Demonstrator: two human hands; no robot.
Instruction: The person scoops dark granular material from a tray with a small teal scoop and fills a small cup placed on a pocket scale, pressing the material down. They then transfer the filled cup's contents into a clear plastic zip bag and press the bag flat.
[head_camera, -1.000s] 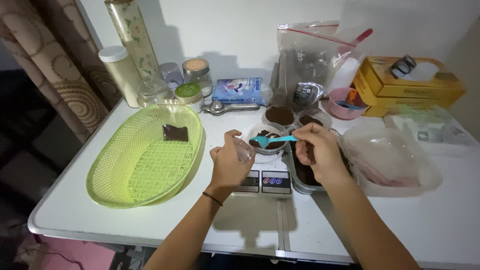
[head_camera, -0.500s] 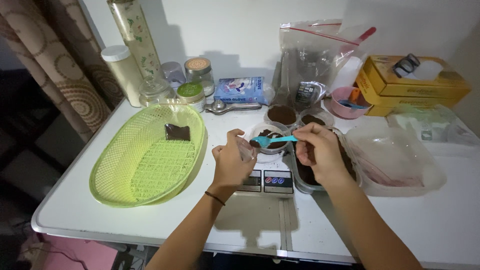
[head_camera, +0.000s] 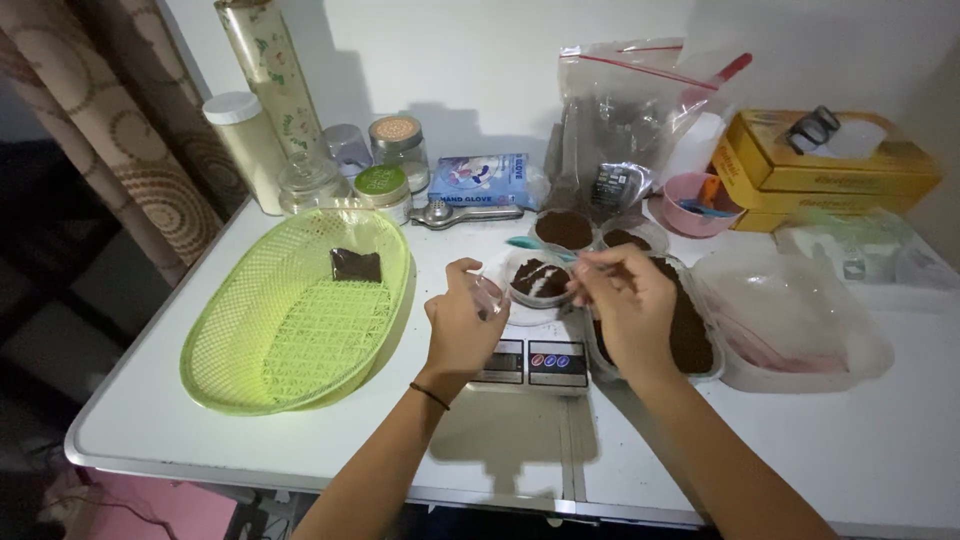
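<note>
**Two hands at the scale, spoon drawn in over the cup**

Two hands work above the digital scale (head_camera: 528, 362). Since a second ago the teal spoon (head_camera: 535, 246) has come closer over the small cup of dark powder (head_camera: 538, 281) on the scale, so portioning looks underway. The right hand (head_camera: 628, 300) pinches the spoon's handle, fingers closed. The left hand (head_camera: 462, 322), loosely curled, holds the cup's rim.

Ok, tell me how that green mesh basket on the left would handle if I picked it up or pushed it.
The green mesh basket looks like thin openwork plastic, so it is probably light for its size and a bit flexible. It seems to sit tilted, so it may rock if pushed. Only a small dark packet lies in it, which would likely slide if you tip it.
</note>
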